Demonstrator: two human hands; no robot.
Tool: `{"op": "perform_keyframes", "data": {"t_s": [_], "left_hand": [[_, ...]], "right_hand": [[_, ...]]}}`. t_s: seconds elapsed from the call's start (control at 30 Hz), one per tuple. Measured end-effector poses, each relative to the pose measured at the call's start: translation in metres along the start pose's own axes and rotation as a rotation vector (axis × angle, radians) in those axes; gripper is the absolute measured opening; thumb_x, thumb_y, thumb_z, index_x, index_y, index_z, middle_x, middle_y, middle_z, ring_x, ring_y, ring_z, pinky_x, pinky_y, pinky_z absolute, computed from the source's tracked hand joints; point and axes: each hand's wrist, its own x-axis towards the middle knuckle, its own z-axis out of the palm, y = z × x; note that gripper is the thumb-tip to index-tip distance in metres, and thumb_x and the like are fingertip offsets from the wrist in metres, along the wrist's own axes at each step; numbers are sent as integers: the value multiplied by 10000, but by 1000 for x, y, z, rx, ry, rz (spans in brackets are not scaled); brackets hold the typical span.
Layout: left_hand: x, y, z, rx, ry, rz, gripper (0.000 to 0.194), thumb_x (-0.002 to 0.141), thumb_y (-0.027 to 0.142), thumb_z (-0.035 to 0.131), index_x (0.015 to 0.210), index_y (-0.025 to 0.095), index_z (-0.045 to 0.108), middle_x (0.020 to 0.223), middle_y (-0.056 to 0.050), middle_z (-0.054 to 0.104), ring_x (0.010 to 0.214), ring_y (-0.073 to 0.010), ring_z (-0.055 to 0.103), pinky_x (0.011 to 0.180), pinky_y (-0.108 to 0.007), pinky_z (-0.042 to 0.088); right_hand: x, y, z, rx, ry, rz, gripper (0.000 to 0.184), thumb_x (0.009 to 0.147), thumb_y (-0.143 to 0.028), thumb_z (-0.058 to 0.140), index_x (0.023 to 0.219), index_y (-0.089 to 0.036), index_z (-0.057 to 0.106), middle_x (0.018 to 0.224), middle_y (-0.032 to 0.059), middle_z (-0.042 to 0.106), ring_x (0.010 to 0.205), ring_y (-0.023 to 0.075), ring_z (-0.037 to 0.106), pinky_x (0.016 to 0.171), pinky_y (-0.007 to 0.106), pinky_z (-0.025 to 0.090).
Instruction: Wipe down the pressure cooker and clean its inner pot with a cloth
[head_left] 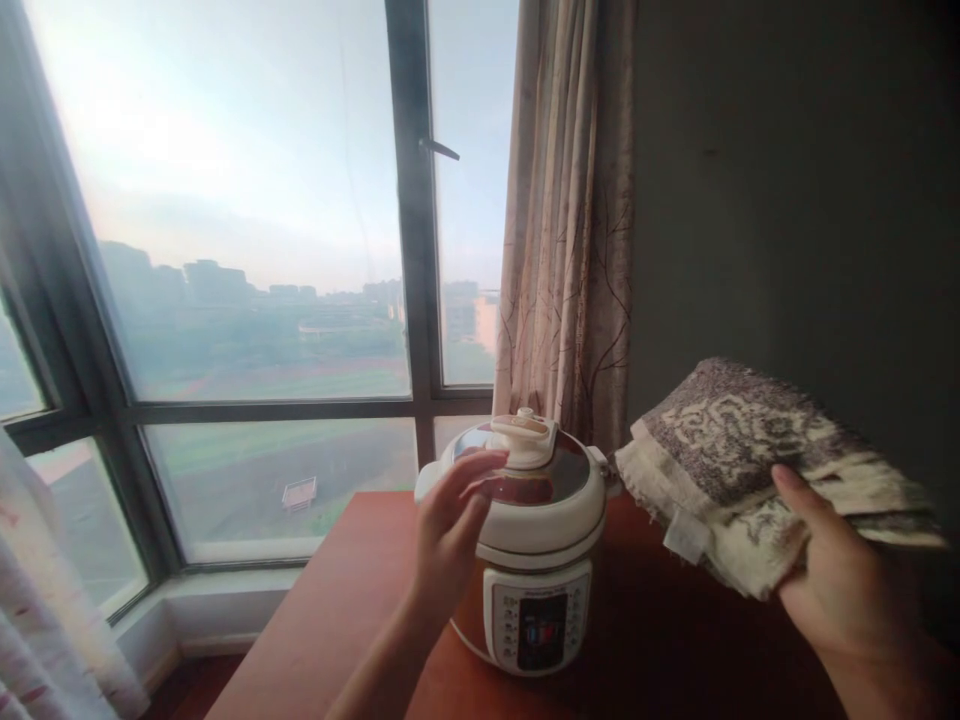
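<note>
A white and dark-red electric pressure cooker point(551, 560) stands on a reddish-brown wooden table point(337, 610), its control panel facing me. My left hand point(448, 530) rests against the left side of the cooker's lid, fingers spread and holding nothing. My right hand point(832, 570) is to the right of the cooker, raised above the table, gripping a folded patterned cloth point(750, 465) in grey-brown and cream; the thumb lies on top of the cloth.
A large window point(247, 250) with dark frames fills the left and centre behind the table. A beige patterned curtain point(570, 220) hangs just behind the cooker. A dark wall point(810, 180) is at the right. A white curtain point(45, 620) is at lower left.
</note>
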Motion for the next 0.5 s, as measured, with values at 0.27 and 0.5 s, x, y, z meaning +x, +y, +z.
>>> {"op": "perform_keyframes", "data": {"t_s": [0.27,0.5], "left_hand": [[27,-65,-99,483,374,-57,363,802,324,582,1131,207,678,1291,-94,662,1279,-326,524,1123,-465,325],[23,-86,-103,281,348,-329,371,767,460,629,1005,185,703,1028,-84,723,1061,-305,603,931,-410,457]], "right_hand": [[-64,18,82,-335,-621,-578,617,885,-277,480,1498,-317,425,1532,21,467,1429,320,388,1199,549,256],[-105,38,84,-594,-680,-844,801,797,-289,560,1556,-281,305,1626,45,298,1494,365,225,1210,614,91]]}}
